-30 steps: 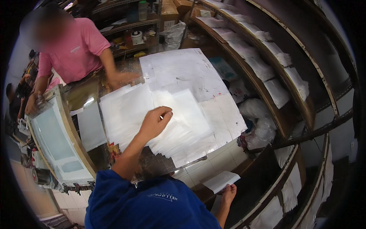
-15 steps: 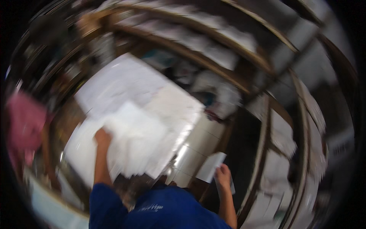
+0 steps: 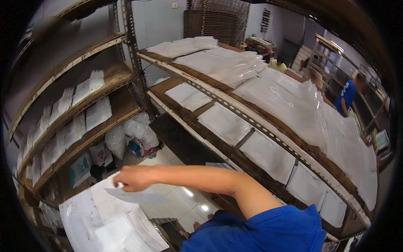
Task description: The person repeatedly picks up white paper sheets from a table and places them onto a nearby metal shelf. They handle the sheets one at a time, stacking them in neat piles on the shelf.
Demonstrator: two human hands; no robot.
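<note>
White sheet [image 3: 131,196], thin, is pinched in the right hand [image 3: 133,178] above the near edge of the desk [image 3: 79,208], eight o'clock; left hand out of view. Step in hand, I judge: handling one sheet. Next move calls for a light, level grip. Shelf [image 3: 189,77] at two o'clock bears glossy white stacks [image 3: 275,94]; clear bags [image 3: 140,126], nine o'clock, contents indistinct.

One right hand [image 3: 136,178], one held sheet [image 3: 135,195]
</note>
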